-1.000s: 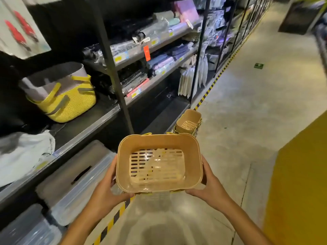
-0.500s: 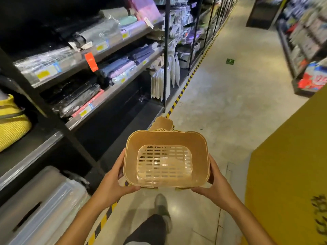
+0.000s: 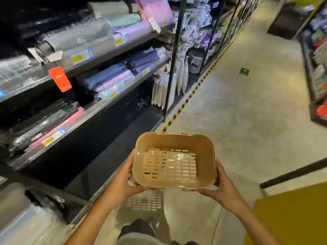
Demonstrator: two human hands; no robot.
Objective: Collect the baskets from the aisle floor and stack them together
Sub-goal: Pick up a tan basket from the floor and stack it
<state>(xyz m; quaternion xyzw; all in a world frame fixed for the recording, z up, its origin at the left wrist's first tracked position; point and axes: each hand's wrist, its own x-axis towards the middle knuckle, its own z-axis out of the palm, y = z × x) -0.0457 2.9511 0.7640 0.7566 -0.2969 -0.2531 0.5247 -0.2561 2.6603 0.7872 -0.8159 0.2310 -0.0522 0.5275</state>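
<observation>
On your left the shelving point(image 3: 99, 110) runs the length of the aisle, its bottom edge marked by a yellow-and-black floor stripe point(image 3: 187, 99). Your left hand point(image 3: 122, 184) grips the left short wall of the tan basket point(image 3: 174, 160), thumb along the near rim and the fingers curled under and out of sight. The basket sits between your hands at about waist height, mouth up and tilted slightly toward you, long axis running left to right across your body, slotted bottom showing (its shadow falls on the floor point(image 3: 247, 121) just below). Your right hand point(image 3: 223, 189) holds the opposite short wall the same way, so neither hand is nearer; the load is shared evenly. No other basket shows in this view, so the stack you need is either hidden under the one you carry or elsewhere. Open concrete lies ahead and to the right, until the yellow panel point(image 3: 292, 220) at your right elbow.
</observation>
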